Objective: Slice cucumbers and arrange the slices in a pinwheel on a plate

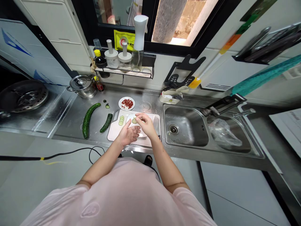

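My right hand (146, 123) is over a white plate (143, 135), its thumb and fingers pinched together at a pale green cucumber slice (134, 120). Palm up and fingers loosely spread, my left hand (129, 134) is beside it with nothing in it. The plate rests on a white cutting board (113, 134) and is partly hidden by both hands. A short row of cucumber slices (121, 120) lies on the board's left part. At the board's right side is what looks like a broad knife blade (156, 123), partly covered by my right wrist.
Left of the board lie a cut cucumber piece (106, 123) and a whole cucumber (88, 121). A small plate of chopped red pieces (127, 103) is behind the board. A lidded pot (83, 88) stands back left. The sink (188, 125) is to the right; a condiment shelf (127, 71) hangs above.
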The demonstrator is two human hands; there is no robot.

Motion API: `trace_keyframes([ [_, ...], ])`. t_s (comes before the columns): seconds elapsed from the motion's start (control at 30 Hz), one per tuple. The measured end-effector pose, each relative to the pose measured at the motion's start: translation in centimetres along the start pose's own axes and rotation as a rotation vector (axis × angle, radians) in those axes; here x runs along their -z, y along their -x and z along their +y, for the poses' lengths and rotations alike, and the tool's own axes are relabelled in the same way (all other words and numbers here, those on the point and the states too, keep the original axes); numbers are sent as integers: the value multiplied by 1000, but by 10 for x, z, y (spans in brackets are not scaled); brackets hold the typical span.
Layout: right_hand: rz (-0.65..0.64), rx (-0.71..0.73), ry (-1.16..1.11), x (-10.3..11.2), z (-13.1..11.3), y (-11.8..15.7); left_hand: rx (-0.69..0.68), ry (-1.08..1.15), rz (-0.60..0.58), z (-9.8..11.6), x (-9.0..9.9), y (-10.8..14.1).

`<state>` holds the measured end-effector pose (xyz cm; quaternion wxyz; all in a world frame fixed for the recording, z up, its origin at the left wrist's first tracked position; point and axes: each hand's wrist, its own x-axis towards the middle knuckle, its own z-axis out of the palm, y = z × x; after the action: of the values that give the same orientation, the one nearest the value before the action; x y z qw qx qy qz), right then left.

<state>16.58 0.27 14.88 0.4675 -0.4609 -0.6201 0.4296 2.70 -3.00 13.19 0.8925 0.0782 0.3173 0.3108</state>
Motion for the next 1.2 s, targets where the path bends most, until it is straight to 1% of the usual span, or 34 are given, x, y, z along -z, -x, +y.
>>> trace_keyframes([
  [0.1,-10,-14,-20,0,-2,1,24,50,-58,2,-4,-1],
  [0.17,-15,-24,-28,1,-4,1,22,54,-60,5,-5,-3],
  [0.23,-22,-28,-29,2,-6,2,-7,40,-45,8,-5,-4],
  [0.37,-20,-14,5,7,-7,2,-141,-19,25,13,-3,-2],
  [0.57,2,11,101,10,2,-1,-426,-233,163,16,-7,5],
  [0.7,15,55,151,9,4,-1,-586,-370,246,17,-9,3],
  [0.83,14,60,176,9,2,0,-759,-470,335,16,-9,0],
  [0.93,5,48,182,10,2,0,-827,-496,346,14,-10,0],
  [1.07,3,50,185,11,2,1,-871,-545,361,13,-12,1],
  [1.2,-1,45,195,11,3,1,-907,-589,352,12,-12,-1],
])
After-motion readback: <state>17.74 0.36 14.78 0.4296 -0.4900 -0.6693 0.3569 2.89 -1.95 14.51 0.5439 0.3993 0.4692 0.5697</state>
